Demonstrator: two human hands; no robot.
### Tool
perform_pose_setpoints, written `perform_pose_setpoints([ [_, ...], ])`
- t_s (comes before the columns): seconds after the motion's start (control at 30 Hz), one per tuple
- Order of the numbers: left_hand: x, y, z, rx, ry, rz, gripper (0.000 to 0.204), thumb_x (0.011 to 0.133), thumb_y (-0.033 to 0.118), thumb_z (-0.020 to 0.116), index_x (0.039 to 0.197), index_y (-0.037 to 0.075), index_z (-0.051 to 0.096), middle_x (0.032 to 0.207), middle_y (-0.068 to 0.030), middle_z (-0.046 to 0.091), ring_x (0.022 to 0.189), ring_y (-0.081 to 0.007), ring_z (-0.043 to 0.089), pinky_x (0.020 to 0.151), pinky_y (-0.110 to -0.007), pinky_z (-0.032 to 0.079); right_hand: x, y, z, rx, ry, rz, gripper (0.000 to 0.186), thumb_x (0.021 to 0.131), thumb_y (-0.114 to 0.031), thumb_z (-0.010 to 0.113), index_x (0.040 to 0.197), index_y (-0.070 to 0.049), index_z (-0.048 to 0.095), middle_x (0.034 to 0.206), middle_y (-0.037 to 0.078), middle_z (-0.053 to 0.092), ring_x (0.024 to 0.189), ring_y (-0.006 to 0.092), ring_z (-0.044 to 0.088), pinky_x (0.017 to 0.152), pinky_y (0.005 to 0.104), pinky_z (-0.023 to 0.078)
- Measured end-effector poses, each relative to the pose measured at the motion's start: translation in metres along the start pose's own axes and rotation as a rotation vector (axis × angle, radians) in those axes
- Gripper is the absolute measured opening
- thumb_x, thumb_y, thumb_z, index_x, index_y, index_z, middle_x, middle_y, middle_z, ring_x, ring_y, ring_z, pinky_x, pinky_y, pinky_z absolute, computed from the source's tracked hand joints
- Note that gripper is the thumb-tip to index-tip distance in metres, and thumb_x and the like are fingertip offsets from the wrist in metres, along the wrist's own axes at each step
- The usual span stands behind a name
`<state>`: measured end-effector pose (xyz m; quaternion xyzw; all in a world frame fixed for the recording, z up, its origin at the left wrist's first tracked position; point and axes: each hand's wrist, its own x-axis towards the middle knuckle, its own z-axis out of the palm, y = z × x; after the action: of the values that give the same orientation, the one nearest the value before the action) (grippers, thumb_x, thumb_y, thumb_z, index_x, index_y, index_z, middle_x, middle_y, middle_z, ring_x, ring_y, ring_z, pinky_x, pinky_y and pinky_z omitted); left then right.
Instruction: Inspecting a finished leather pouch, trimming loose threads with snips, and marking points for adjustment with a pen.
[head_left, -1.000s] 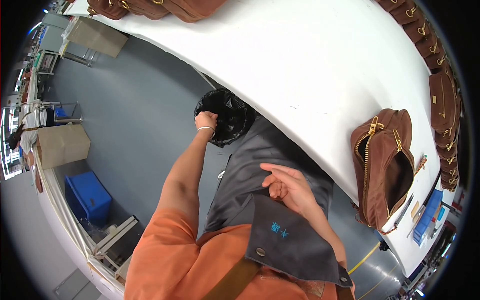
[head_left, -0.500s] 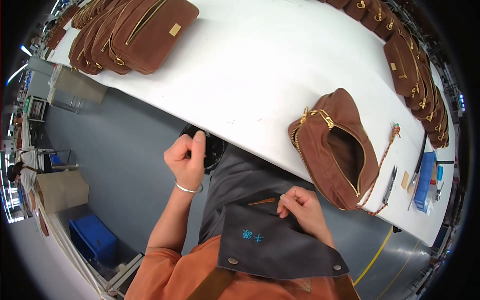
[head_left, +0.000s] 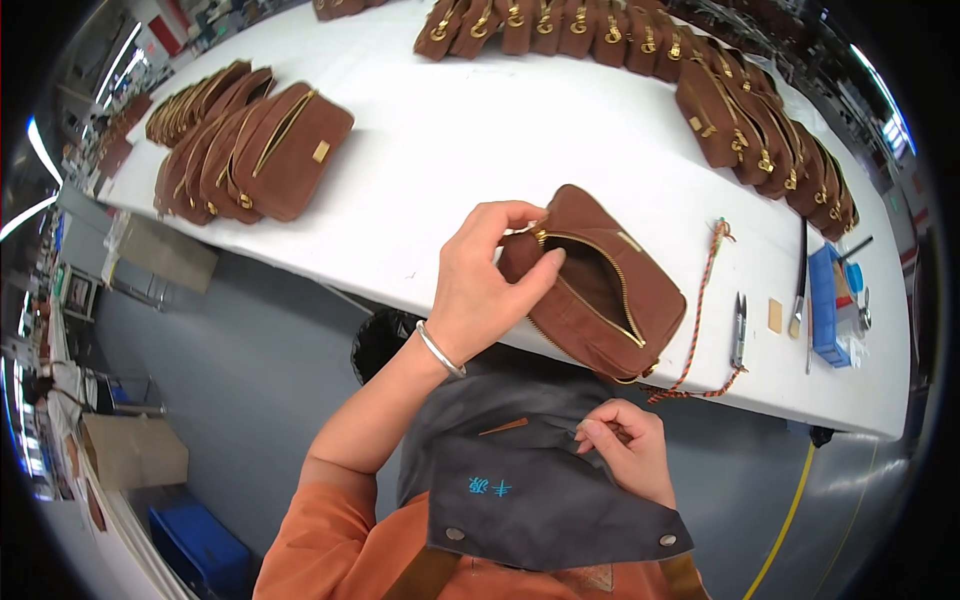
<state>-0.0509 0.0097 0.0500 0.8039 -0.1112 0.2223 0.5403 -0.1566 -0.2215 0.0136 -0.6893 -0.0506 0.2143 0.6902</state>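
My left hand [head_left: 485,285], with a silver bangle at the wrist, grips the left end of a brown zippered pouch [head_left: 645,300] at the table's near edge. Its thumb lies at the open zipper mouth and its fingers curl over the outer end by the gold pulls. The pouch gapes, showing a dark brown inside. Over my lap, my right hand [head_left: 632,450] is closed in a pinch against the grey apron [head_left: 560,510]; what it holds, if anything, is hidden. A thin brown sliver [head_left: 503,426] lies on the apron beside it.
Right of the pouch on the white table [head_left: 420,170] lie a red-orange cord [head_left: 703,300], snips [head_left: 739,330], a tan piece [head_left: 775,316], a brush [head_left: 798,310] and a blue tray [head_left: 825,300]. Finished-looking brown pouches [head_left: 290,155] stand in rows at left, back and right.
My left hand has moved from beside the table edge to the pouch and taken hold of its end. The pouch has turned somewhat. My right hand stays over the lap. The view has shifted.
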Motion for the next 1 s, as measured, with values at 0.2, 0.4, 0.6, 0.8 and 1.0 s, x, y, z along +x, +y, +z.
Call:
perform_pose_setpoints([
  [0.2,0.005,-0.005,0.019,-0.025,0.041,-0.131,0.022,0.085,0.001,0.066,0.106,0.000,0.061,0.092,-0.0009,0.064,0.067,-0.0027,0.050,0.065,-0.019,0.045,-0.006,-0.014,-0.018,0.084,0.281,-0.250,0.006,0.094,-0.003,0.058,0.093,0.003,0.061,0.085,0.006,0.064,0.072,0.0094,0.062,0.066,0.0213,0.051],
  [0.4,0.030,-0.020,0.030,0.088,0.094,0.047,0.020,0.083,-0.004,0.064,0.103,0.001,0.062,0.097,-0.0047,0.059,0.067,-0.0081,0.054,0.060,-0.022,0.047,0.037,-0.020,-0.043,-0.089,0.602,-0.536,0.030,0.093,-0.002,0.057,0.123,0.002,0.053,0.127,0.012,0.051,0.106,0.0157,0.057,0.079,0.0252,0.051],
  [0.6,0.039,-0.019,0.038,0.489,0.162,0.247,0.035,0.081,0.002,0.069,0.114,0.005,0.057,0.130,-0.0174,0.046,0.122,-0.0293,0.048,0.089,-0.034,0.048,0.078,-0.013,-0.045,-0.064,0.526,-0.459,0.048,0.093,-0.015,0.063,0.133,0.004,0.046,0.135,0.017,0.049,0.120,0.0277,0.053,0.097,0.0366,0.045],
  [0.8,0.002,-0.027,0.036,-0.166,0.140,-0.214,0.041,0.091,0.008,0.064,0.128,0.000,0.048,0.133,-0.0141,0.047,0.121,-0.0216,0.050,0.096,-0.035,0.045,0.085,-0.013,-0.052,-0.083,0.448,-0.415,0.049,0.091,-0.016,0.066,0.131,0.006,0.049,0.123,0.020,0.058,0.113,0.0271,0.058,0.097,0.0343,0.045],
  [1.0,-0.025,0.005,0.035,-0.244,0.121,-0.353,0.062,0.095,0.002,0.055,0.147,-0.006,0.024,0.145,-0.0182,0.040,0.132,-0.0247,0.043,0.107,-0.036,0.038,0.094,-0.011,-0.051,-0.022,0.466,-0.435,0.048,0.090,-0.015,0.067,0.130,0.005,0.051,0.123,0.018,0.059,0.111,0.0252,0.059,0.096,0.0339,0.045],
])
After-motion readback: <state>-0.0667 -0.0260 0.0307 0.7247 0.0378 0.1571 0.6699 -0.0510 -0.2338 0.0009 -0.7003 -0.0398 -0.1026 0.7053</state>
